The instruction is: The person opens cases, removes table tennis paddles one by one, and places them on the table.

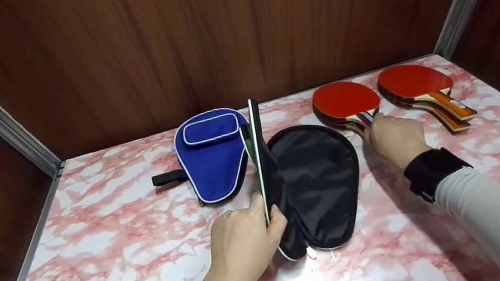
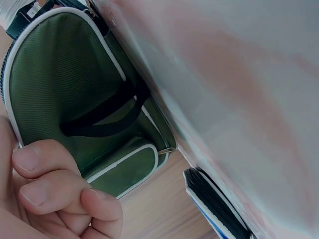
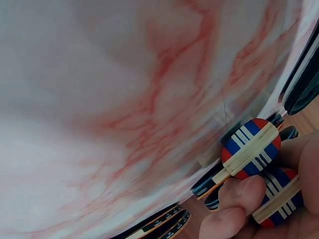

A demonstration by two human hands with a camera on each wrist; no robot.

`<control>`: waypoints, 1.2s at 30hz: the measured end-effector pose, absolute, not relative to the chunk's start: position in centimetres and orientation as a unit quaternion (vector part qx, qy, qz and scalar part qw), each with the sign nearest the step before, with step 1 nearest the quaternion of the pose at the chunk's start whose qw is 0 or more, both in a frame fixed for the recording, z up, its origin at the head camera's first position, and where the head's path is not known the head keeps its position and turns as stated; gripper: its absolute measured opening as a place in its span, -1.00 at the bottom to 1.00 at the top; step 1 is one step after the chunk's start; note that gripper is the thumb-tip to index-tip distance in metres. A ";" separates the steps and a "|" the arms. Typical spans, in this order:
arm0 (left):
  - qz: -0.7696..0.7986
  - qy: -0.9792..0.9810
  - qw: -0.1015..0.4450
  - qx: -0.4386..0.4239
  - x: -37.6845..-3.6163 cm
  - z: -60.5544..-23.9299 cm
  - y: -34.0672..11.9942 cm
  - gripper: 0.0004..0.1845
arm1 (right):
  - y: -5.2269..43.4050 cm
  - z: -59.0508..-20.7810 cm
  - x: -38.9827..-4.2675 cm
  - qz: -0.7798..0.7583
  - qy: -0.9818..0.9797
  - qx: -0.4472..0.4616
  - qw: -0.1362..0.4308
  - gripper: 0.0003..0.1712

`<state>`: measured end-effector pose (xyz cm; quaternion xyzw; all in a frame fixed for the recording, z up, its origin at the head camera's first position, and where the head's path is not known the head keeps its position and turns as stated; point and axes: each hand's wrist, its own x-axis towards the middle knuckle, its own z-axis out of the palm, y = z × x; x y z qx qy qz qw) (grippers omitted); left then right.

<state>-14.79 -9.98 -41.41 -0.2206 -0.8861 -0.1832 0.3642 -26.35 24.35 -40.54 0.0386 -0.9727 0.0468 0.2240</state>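
A green paddle case [image 2: 55,64] with white piping is unzipped, its black-lined half [image 1: 319,174] lying on the table. My left hand [image 1: 243,245] pinches the edge of its other half [image 1: 278,191], which stands upright. The green outer face, with a strap and small pocket, shows in the left wrist view. To the right, my right hand [image 1: 395,136] grips the handle [image 3: 281,196] of the upper of two stacked red table tennis paddles [image 1: 345,99]. The lower paddle's handle [image 3: 251,147], striped red, blue and white, sits beside my fingertips. Both blades rest at the back of the table.
A blue paddle case [image 1: 219,165] with a black strap lies left of the green one. Another pair of red paddles [image 1: 414,80] with orange handles is stacked at the far right. Wood panels [image 1: 234,34] wall the back and sides of the marbled table [image 1: 114,260].
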 end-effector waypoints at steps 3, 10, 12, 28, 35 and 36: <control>-0.184 -0.887 0.362 -0.221 -14.7 -41.3 -9.9 -0.73 | 24.5 -40.4 -26.3 0.052 -0.973 0.039 0.222 -0.64; -0.178 -0.885 0.366 -0.225 -14.6 -41.2 -9.5 -0.72 | 24.8 -40.2 -26.3 0.052 -0.976 0.038 0.208 -0.67; -0.177 -0.884 0.368 -0.227 -14.6 -41.3 -9.4 -0.72 | 24.9 -40.3 -26.2 0.050 -0.975 0.040 0.212 -0.66; -0.176 -0.889 0.360 -0.219 -14.6 -41.2 -9.2 -0.73 | 25.8 -40.3 -25.6 0.051 -0.979 0.050 0.190 -0.44; -0.181 -0.892 0.355 -0.212 -14.7 -41.1 -9.4 -0.71 | 25.5 -39.2 -23.7 0.038 -0.986 0.052 0.154 -0.19; -0.183 -0.894 0.351 -0.210 -14.7 -41.0 -9.4 -0.70 | 25.4 -39.1 -23.3 0.037 -0.986 0.055 0.154 -0.16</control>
